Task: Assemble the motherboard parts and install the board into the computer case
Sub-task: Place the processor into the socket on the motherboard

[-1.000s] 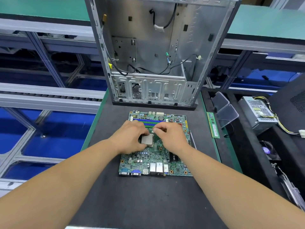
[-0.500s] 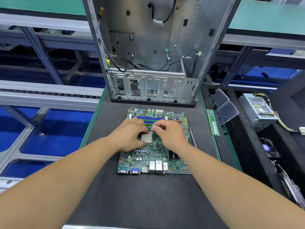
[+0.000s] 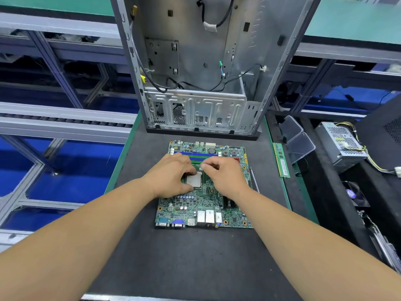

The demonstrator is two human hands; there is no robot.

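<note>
Green fibreglass, studded with small silver capacitors and grey port housings, makes up the flat rectangular motherboard [image 3: 206, 185], which lies on the dark felt-like mat of the workbench [image 3: 184, 257], near the mat's far edge and just in front of the open grey sheet-metal computer case [image 3: 195, 68]. The board's long axis runs from the near edge toward the case. At its middle sits the square, matte silver processor [image 3: 193, 179] in its socket.

Both hands rest over the board, and the processor lies between them, close to each. The left hand [image 3: 171, 177] curls around the chip's left side, thumb at the near corner and fingers at the far one. The right hand [image 3: 223, 174] hovers just right of the chip with thumb and forefinger pinched together at its far right corner; whether they hold a small latch or part I cannot tell.

Likely the chip is being seated or locked down. A slim green memory stick [image 3: 281, 159] waits along the mat's right edge, well apart.
</note>
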